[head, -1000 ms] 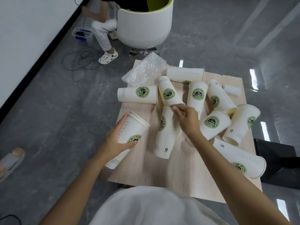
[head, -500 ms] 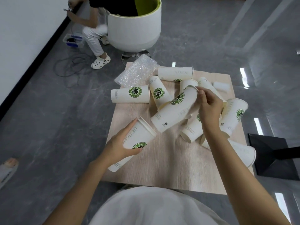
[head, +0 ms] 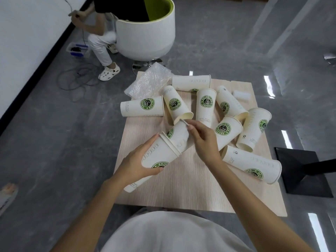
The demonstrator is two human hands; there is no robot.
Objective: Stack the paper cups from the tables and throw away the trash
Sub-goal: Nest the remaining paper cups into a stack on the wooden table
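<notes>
Well, the left hand [head: 138, 164] gripped a cup [head: 158, 157] tilted, mouth toward the right hand [head: 203, 140], which pinched a second cup [head: 180, 135] by the rim, base just inside that mouth, to nest it

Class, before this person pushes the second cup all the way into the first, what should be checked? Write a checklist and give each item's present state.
1. Left hand grips the outer cup: ok.
2. Right hand pinches the rim of the inner cup: ok.
3. Inner cup's base is inside the outer cup's mouth: ok.
4. Inner cup fully seated: not ok, much of it sticks out.
5. Both cups empty inside: cannot tell.
6. Bubble wrap thrown away: not ok, it lies on the table at its far corner.
</notes>
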